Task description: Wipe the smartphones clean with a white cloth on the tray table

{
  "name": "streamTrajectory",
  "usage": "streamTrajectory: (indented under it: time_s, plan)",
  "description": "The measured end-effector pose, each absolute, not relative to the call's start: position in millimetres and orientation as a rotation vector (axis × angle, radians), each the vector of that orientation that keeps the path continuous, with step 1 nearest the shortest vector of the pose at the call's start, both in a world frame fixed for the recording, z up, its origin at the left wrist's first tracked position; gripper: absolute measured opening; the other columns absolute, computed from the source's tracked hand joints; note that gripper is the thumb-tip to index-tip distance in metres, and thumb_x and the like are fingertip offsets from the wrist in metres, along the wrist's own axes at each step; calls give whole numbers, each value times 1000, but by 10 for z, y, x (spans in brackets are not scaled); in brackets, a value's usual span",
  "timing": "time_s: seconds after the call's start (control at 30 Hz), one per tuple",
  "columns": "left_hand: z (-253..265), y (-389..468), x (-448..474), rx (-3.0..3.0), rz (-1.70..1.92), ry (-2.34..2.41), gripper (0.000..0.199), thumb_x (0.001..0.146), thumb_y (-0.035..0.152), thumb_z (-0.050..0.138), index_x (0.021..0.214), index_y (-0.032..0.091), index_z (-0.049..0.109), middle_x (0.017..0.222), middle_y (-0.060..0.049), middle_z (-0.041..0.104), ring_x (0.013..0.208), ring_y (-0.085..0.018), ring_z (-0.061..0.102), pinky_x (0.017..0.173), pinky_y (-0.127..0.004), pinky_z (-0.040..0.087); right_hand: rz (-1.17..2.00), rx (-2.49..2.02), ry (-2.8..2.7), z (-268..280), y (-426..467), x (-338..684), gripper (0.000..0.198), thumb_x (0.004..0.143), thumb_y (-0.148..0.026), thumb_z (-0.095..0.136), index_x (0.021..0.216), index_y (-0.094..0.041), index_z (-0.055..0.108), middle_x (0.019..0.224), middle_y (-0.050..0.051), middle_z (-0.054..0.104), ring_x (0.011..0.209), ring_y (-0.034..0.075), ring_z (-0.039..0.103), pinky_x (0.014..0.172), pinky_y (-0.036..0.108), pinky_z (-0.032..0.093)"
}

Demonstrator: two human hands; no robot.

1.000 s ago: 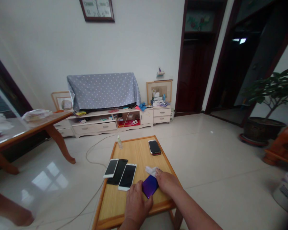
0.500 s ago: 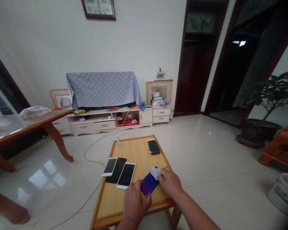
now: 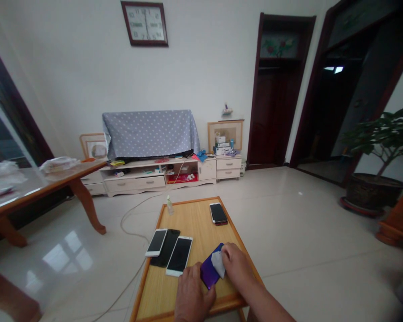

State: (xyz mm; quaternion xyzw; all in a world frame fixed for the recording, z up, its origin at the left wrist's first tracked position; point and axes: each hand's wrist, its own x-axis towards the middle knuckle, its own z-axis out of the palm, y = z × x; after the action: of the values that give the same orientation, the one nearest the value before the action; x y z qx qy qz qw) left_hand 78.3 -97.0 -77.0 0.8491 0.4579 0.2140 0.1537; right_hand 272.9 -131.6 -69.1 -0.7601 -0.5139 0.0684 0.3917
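Observation:
A shiny purple-blue phone (image 3: 208,273) lies at a slant near the front of the small wooden table (image 3: 197,213), its back apparently facing up. My left hand (image 3: 193,293) grips its near left end, thumb at the lower edge and fingers along the side. My right hand (image 3: 237,264) pinches a crumpled white tissue (image 3: 218,263), pressed on the phone's back and covering part of it. Left of my hands lie a white phone with a dark screen (image 3: 179,256), a black phone (image 3: 164,250) and another white phone (image 3: 156,243), which overlaps the black one.
Near the table's far right corner, a white-framed phone (image 3: 217,212) rests on a dark red one. A small clear spray bottle (image 3: 169,206) stands at the far left corner. A cable (image 3: 122,223) runs over the floor. A larger wooden table (image 3: 90,169) stands left.
The tissue has slid toward me along the phone's back, baring its far end. My left hand keeps its grip. The whole view has tilted up, showing more of the wall clock.

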Motion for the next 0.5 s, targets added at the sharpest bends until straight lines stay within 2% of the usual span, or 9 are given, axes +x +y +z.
streamTrajectory:
  time_s: [0.13,0.27,0.4,0.5]
  plan:
    - [-795,-952,781,2465,599,1300,52,78,35,61,128,19,56,117,-10,65,114,-26,56,100,-35,37,167,-2037,-1526,-775,-1346,2442,24,90,-16,46,77,-20,66,94,7,66,93,21,57,82,30,37]
    - [-809,-945,769,2485,581,1309,48,82,37,57,126,18,58,118,-11,66,114,-26,57,99,-34,38,156,-1989,-1693,-813,-1379,2241,20,89,-19,53,79,-22,69,98,6,66,100,23,55,87,32,35]
    - [-784,-959,762,2467,578,1307,55,77,35,60,129,18,57,121,-11,65,116,-27,56,101,-35,37,132,-2126,-1513,-735,-1330,2453,18,87,-16,53,79,-21,68,97,6,64,97,21,56,84,29,37]
    - [-759,-974,772,2439,568,1340,57,74,32,62,129,18,57,120,-11,65,117,-27,55,103,-35,35,101,-2195,-1412,-707,-1305,2608,24,91,-13,46,84,-20,67,94,7,63,93,20,57,82,27,37]
